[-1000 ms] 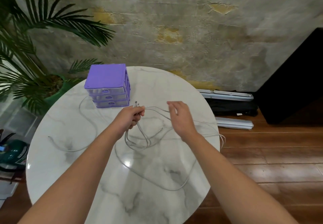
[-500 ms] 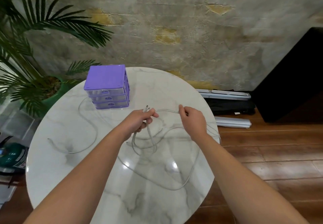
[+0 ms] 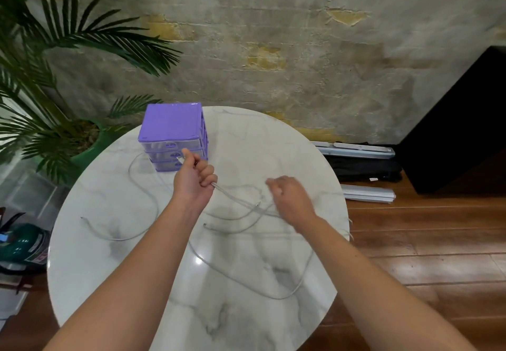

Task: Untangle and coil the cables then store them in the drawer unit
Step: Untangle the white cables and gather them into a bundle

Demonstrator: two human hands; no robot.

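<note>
Cables sprawl grey across the marble tabletop, one loose at left by the shut drawer unit. Since a moment ago the left hand has risen toward the unit, fist closed on a bunch of strands now pulled taut. Rightward, the right hand has curled; whether it pinches a strand is unclear. Untangling continues.
</note>
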